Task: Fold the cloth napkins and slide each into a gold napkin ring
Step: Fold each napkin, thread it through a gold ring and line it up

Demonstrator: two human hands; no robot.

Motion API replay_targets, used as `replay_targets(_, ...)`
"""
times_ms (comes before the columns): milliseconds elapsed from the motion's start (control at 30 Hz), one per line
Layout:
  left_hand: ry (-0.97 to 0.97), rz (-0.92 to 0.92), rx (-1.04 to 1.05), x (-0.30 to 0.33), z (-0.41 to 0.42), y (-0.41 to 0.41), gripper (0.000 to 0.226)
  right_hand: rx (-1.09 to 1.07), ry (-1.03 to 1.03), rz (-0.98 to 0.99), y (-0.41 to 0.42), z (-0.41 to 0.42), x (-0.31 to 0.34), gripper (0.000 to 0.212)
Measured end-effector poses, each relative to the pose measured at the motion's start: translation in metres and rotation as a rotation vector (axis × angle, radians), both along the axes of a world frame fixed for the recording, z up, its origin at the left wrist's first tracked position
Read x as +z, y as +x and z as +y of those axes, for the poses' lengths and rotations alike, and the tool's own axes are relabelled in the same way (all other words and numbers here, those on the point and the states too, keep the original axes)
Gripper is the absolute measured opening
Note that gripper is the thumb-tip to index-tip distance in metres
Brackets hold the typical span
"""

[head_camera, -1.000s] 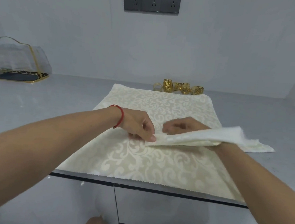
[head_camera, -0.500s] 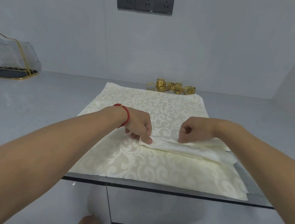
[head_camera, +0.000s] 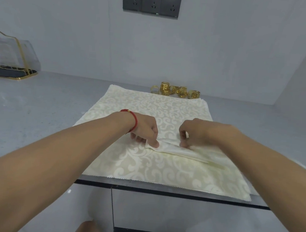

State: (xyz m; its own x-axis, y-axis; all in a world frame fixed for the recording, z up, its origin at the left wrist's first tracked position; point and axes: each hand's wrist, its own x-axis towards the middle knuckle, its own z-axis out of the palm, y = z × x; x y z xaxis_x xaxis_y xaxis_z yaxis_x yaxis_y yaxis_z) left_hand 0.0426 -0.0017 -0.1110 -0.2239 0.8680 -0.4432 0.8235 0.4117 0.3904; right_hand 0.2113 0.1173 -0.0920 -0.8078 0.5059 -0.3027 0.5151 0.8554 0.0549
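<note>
Both hands work a cream napkin (head_camera: 180,152) mid-fold atop the flat napkin stack (head_camera: 145,162) at the counter's (head_camera: 39,110) near edge — left hand (head_camera: 144,130) pinning the corner w/ curled fingers, right hand (head_camera: 193,132) pinching the fold. Best: align edges, crease firmly. Gold napkin rings (head_camera: 176,91) wait beyond, approx. 5.

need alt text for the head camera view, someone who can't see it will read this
Two bare hands fold a cream napkin on a stack of patterned napkins on a grey counter: the left hand pinches its end, the right hand pinches the fold. Gold napkin rings sit behind the stack.
</note>
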Motion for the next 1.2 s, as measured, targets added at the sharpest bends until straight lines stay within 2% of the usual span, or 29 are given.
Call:
replay_targets(67,-0.003,0.004,-0.003,0.000,0.000,0.000,0.024,-0.056,-0.255,-0.012,0.003,0.008,0.015,0.022)
replay_targets(133,-0.003,-0.003,0.000,0.001,0.000,0.000,0.023,-0.123,-0.553,-0.015,0.008,0.013,0.027,0.024)
replay_targets(200,-0.001,-0.026,0.009,0.001,-0.001,0.000,0.023,-0.104,-0.691,-0.005,0.015,0.018,0.032,0.030)
replay_targets(367,-0.009,-0.039,0.005,0.001,0.000,0.000,0.026,0.016,-0.556,0.106,0.015,0.023,0.013,0.018)
replay_targets(500,-0.042,-0.062,-0.007,0.001,0.000,-0.001,0.022,0.021,-0.424,0.109,0.007,0.020,-0.004,0.031)
replay_targets(600,-0.058,-0.076,-0.042,0.004,-0.001,-0.005,0.023,0.020,-0.433,0.149,0.006,0.023,-0.010,0.044)
replay_targets(767,-0.010,-0.019,-0.060,0.011,-0.004,-0.014,0.029,0.017,-0.502,0.278,0.006,0.028,-0.014,0.033)
replay_targets(1000,0.162,-0.030,0.068,0.010,-0.015,-0.004,0.042,0.009,-0.502,0.370,0.001,0.024,-0.018,0.028)
replay_targets(1133,0.316,0.277,-0.114,-0.006,-0.013,0.023,0.036,0.039,-0.398,0.398,0.002,0.018,-0.019,0.018)
replay_targets(1200,0.375,0.389,-0.115,-0.011,-0.010,0.029,0.025,0.108,-0.264,0.441,0.004,0.009,-0.021,0.016)
